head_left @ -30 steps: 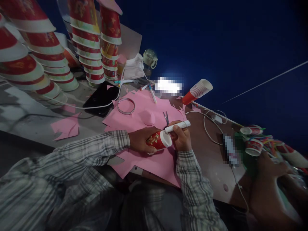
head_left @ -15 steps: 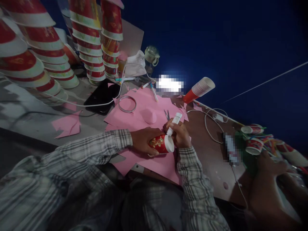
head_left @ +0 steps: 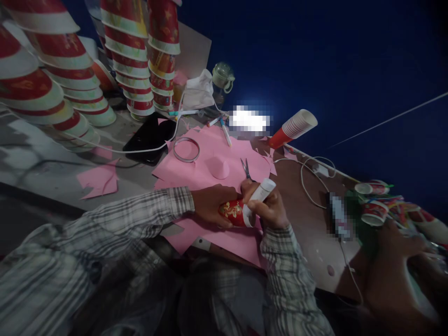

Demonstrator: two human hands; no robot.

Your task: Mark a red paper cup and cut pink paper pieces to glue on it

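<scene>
My left hand (head_left: 210, 204) is wrapped round a red paper cup (head_left: 232, 213) with gold flowers, which lies on its side with its white end to the right. My right hand (head_left: 273, 211) grips a white glue stick (head_left: 262, 190), its lower end against the white end of the cup. Both hands are over pink paper sheets (head_left: 231, 140). Just beyond my right hand are scissors (head_left: 247, 169) with their blades apart. A small pink paper cone (head_left: 220, 167) and a roll of tape (head_left: 186, 150) rest on the paper.
Tall stacks of red and white cups (head_left: 135, 70) stand at the left, by a black phone (head_left: 150, 140). A tilted cup stack (head_left: 296, 128) is at the back edge. White cables (head_left: 308, 186) cross the right side, where another person's arm (head_left: 388, 270) shows.
The glue stick has moved down and right along the cup's white end and tilted further. My right hand has shifted down and right with it; my left hand still holds the cup.
</scene>
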